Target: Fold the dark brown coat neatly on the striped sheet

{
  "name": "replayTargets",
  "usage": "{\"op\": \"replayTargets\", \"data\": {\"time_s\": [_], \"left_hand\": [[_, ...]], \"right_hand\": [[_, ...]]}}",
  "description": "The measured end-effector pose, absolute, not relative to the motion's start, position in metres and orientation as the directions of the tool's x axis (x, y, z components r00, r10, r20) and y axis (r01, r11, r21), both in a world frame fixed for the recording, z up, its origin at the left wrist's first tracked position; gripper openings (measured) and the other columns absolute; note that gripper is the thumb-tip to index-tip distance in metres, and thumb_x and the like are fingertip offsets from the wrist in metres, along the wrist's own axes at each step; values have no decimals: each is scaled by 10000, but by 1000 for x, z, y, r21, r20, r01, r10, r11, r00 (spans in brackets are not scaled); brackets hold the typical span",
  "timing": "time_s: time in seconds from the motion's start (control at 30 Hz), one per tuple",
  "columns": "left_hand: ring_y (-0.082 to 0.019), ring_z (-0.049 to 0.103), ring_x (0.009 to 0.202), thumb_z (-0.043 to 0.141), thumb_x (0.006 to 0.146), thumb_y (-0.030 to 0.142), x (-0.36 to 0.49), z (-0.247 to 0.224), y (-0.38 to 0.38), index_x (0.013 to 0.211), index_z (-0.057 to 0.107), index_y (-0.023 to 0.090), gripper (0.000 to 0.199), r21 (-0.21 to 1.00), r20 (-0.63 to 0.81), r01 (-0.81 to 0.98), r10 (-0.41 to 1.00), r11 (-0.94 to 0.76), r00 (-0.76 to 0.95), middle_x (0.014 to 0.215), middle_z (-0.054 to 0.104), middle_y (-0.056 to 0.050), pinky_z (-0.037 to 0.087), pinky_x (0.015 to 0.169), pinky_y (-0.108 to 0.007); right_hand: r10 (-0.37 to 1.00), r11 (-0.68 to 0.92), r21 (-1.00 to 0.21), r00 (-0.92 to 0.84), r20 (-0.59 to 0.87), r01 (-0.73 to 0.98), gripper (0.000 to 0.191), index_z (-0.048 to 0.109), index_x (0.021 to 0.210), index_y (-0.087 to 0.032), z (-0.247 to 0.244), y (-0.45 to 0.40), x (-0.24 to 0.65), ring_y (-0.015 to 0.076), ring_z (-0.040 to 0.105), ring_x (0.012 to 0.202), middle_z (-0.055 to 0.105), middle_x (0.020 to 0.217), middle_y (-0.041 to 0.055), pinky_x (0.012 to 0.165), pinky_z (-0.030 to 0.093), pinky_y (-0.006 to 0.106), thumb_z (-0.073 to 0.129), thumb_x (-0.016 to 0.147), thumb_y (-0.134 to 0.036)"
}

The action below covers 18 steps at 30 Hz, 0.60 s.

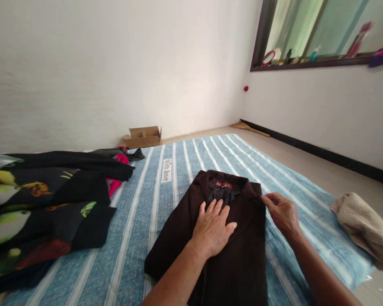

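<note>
A dark brown jacket [239, 259] lies front up on the blue striped bed cover [137, 212], its collar toward the far side and a red label inside the neck. My left hand [212, 229] rests flat on the jacket's front below the collar, fingers spread. At the jacket's right shoulder edge, my right hand [281, 212] pinches the dark fabric between thumb and fingers. The left side of the jacket slopes outward, while its right side runs nearly straight.
Black patterned clothes [51, 221] are piled on the bed's left. A beige cloth [364, 225] lies at the right edge. Beyond the bed are an open cardboard box [143, 138] and a broom [250, 128] on the floor. A window [322, 34] is at upper right.
</note>
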<state>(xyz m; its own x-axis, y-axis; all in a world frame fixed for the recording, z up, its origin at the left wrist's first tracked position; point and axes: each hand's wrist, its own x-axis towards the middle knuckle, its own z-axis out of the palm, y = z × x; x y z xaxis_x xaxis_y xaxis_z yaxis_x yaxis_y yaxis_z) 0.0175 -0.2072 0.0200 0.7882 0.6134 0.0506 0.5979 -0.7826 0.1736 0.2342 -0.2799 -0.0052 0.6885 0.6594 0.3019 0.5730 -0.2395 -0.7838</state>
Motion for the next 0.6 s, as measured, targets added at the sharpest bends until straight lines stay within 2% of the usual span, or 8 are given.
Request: {"op": "replayTargets", "data": {"time_s": [0.07, 0.17, 0.27, 0.4, 0.6], "left_hand": [[-270, 270, 1326, 262, 901, 527, 18, 21, -208, 1302, 434, 220, 533, 180, 52, 600, 616, -780, 786, 1420, 380, -86, 162, 1069, -520], [-277, 272, 1325, 276, 900, 521, 18, 22, -208, 1296, 440, 211, 529, 187, 55, 599, 618, -778, 785, 1415, 387, -96, 167, 1065, -529], [-279, 279, 1322, 275, 902, 517, 18, 21, -209, 1287, 447, 209, 522, 193, 61, 596, 616, -779, 786, 1411, 392, -98, 172, 1064, -535], [-276, 299, 1312, 260, 903, 526, 18, 20, -210, 1287, 444, 207, 532, 199, 78, 593, 615, -781, 784, 1407, 399, -98, 180, 1063, -539], [-276, 303, 1311, 289, 898, 519, 16, 18, -211, 1292, 436, 194, 531, 243, 92, 584, 618, -774, 781, 1403, 403, -104, 175, 1067, -541]], "right_hand": [[702, -157, -720, 590, 400, 675, 303, 658, 805, -183, -3, -279, 216, 228, 626, 786, 685, 823, 64, 729, 466, 338, 502, 784, -441], [755, -24, -564, 385, 531, 825, 303, 642, 964, -177, -7, -277, 194, 241, 582, 1004, 643, 1060, 99, 876, 453, 373, 464, 831, -383], [813, 9, -420, 239, 532, 907, 391, 579, 1140, -143, -20, -274, 179, 263, 458, 1197, 532, 1258, 136, 993, 382, 421, 451, 850, -371], [869, -48, -304, 190, 457, 952, 435, 547, 1191, -105, -38, -272, 173, 293, 388, 1254, 477, 1310, 171, 1008, 354, 463, 419, 874, -374], [853, -42, -306, 194, 485, 951, 440, 548, 1185, -103, -46, -273, 174, 290, 397, 1245, 485, 1301, 166, 1012, 352, 461, 409, 879, -389]]}}
